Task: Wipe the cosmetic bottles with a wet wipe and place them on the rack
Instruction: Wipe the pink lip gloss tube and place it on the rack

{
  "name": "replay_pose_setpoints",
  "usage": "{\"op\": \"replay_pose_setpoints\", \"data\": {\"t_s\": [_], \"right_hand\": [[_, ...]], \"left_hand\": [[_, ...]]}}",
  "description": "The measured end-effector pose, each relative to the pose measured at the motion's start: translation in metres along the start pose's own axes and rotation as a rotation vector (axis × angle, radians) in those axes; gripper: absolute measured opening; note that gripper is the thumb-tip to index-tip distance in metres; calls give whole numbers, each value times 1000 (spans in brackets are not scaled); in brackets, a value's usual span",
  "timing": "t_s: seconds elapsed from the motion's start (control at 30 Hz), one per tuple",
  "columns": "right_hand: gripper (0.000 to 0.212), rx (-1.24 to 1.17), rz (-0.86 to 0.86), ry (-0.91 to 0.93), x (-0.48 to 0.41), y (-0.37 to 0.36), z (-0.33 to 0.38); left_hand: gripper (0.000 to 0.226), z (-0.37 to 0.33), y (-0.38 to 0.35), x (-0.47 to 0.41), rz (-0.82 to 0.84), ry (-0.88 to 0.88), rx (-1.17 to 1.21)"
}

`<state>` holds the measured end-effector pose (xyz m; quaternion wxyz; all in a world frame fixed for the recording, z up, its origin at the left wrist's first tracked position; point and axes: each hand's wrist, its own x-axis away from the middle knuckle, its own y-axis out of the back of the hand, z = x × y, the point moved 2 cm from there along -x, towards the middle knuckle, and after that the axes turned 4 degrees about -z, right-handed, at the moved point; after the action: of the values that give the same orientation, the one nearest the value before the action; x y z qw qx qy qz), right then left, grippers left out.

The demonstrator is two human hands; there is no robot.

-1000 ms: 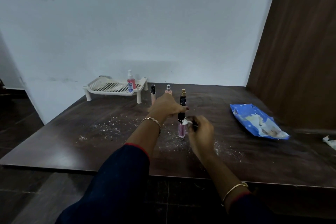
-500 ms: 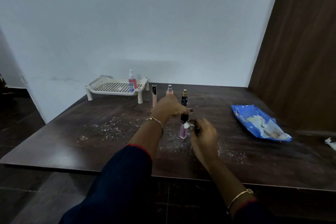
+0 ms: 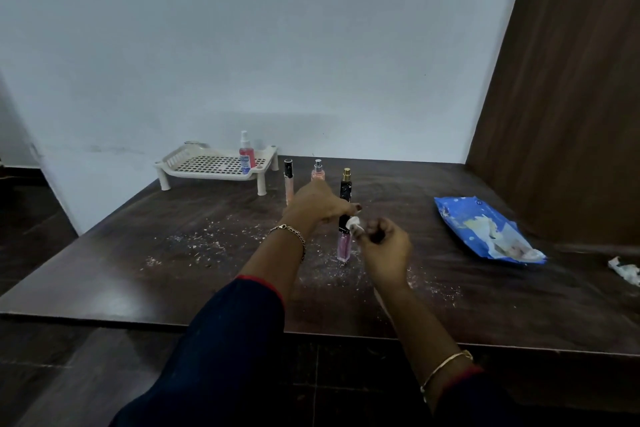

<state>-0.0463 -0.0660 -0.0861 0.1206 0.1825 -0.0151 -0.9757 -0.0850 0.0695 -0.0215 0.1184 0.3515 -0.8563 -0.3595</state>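
Observation:
A slim pink tube with a black cap (image 3: 344, 248) stands upright on the dark table (image 3: 121, 274). My left hand (image 3: 317, 208) holds it by the cap. My right hand (image 3: 384, 250) pinches a small white wet wipe (image 3: 355, 222) against the cap's right side. Just behind stand a black bottle with a gold top (image 3: 346, 185), a pale pink spray bottle (image 3: 318, 173) and a peach tube with a black cap (image 3: 289, 182). The cream rack (image 3: 194, 166) sits at the back left with a red spray bottle (image 3: 246, 155) on it.
A blue wet-wipe pack (image 3: 485, 229) lies open at the right. A crumpled used wipe (image 3: 625, 270) lies near the right edge. Pale crumbs and dust (image 3: 194, 243) are scattered around the tube. A brown wooden panel (image 3: 571, 97) rises at the right.
My right hand has slid the wipe a little up the tube towards the cap. My left hand has stayed on the cap.

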Motion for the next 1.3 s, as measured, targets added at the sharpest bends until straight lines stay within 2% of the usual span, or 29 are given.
{"op": "replay_pose_setpoints", "data": {"t_s": [0.07, 0.17, 0.23, 0.3, 0.37, 0.47, 0.57, 0.67, 0.8, 1.0, 1.13, 1.3], "right_hand": [[19, -2, -6, -1, 6, -3, -5], [18, 118, 61, 57, 8, 2, -9], [18, 157, 218, 54, 7, 6, -8], [14, 135, 452, 17, 11, 11, -5], [7, 124, 565, 11, 18, 16, -1], [8, -26, 542, -80, 26, 22, 2], [8, -82, 500, -165, 28, 24, 1], [11, -188, 433, -254, 27, 26, 2], [10, -229, 343, -275, 26, 29, 1], [11, -217, 274, -281, 22, 29, -6], [15, -236, 268, -305, 22, 24, -5], [21, -227, 188, -245, 16, 22, -2]], "left_hand": [[43, -1, 1, 2, 2, -1, 0], [41, 0, 2, 3, 2, 0, -1], [41, -1, 1, 4, -7, -7, -29], [43, -3, 1, 8, -17, -20, -98], [42, -7, 2, 12, -42, -45, -189], [38, -13, 7, 19, -141, -62, -305], [46, -13, 11, 24, -171, -46, -344], [62, -12, 12, 26, -162, -60, -348], [87, -9, 13, 28, -171, -96, -317], [57, -11, 18, 38, -194, -129, -299], [33, -13, 16, 39, -230, -234, -176], [30, -14, 15, 43, -239, -354, -118]]}}
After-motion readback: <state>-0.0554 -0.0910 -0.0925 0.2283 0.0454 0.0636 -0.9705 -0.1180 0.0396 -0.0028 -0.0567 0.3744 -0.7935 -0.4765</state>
